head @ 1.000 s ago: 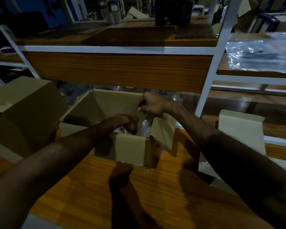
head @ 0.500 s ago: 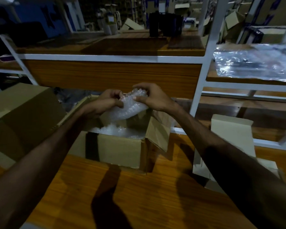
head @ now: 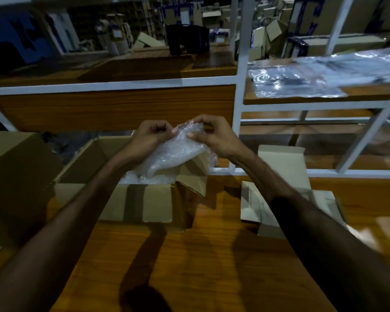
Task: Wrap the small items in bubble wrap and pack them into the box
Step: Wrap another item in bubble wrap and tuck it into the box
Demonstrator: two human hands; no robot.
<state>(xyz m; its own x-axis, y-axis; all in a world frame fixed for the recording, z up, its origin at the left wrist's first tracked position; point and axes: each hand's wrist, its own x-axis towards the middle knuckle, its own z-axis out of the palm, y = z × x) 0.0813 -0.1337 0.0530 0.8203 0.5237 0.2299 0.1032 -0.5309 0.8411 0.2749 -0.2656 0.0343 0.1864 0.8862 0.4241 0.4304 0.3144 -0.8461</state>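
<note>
A piece of clear bubble wrap point(head: 178, 149) hangs above the open cardboard box point(head: 144, 203) at the table's middle. My left hand point(head: 150, 137) pinches its upper left edge and my right hand point(head: 212, 137) pinches its upper right edge, thumbs close together. The sheet's lower end trails down into the box, where more bubble wrap point(head: 142, 179) lies. Whether a small item is inside the held wrap cannot be told. The box's right flap point(head: 195, 176) stands open.
A large open carton point(head: 16, 176) stands at the left. A small pale cardboard box point(head: 277, 199) with its lid up sits at the right, under my right forearm. A white-framed shelf point(head: 238, 91) rises behind, with a plastic sheet point(head: 313, 75) on its right level.
My hands came up out of the box with the bubble wrap. In the last half second they stayed raised and closed in on the wrap's top edge.
</note>
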